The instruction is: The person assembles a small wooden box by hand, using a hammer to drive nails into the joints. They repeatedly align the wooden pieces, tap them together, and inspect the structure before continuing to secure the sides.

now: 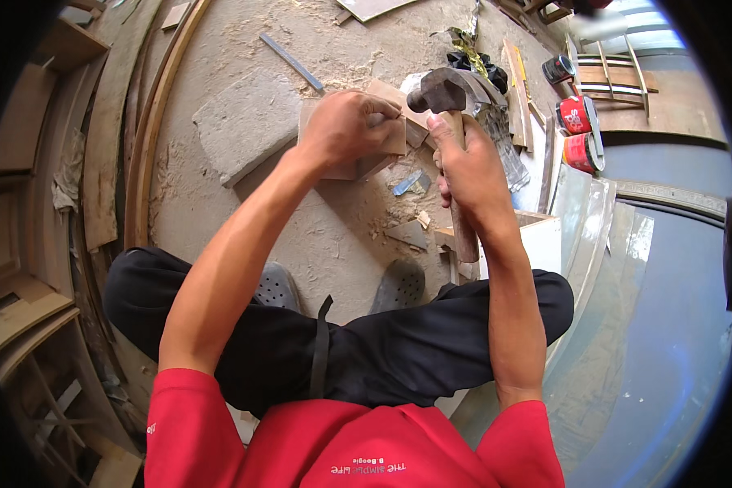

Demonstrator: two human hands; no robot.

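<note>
A claw hammer (464, 234) is upright in my right hand (473, 169), which wraps round its wooden handle with the thumb pressed near the metal head. That head is beside the right edge of a light wooden piece (395, 140). My left hand (351, 128) rests over this wooden piece with its fingers curled together in a pinch. What those fingers hold, if anything, is too small to make out. Under and beside the wood lies a pale stone slab (248, 122). A small blue-grey scrap (411, 182) is on the floor between my hands.
Wood shavings cover the floor, where a flat metal strip (291, 62) lies. Long planks (115, 130) and wooden frames line the left side. At the right are red cans (576, 115), a dark can (557, 70) and a large glassy sheet (667, 301). My shoes (398, 286) are close below the work.
</note>
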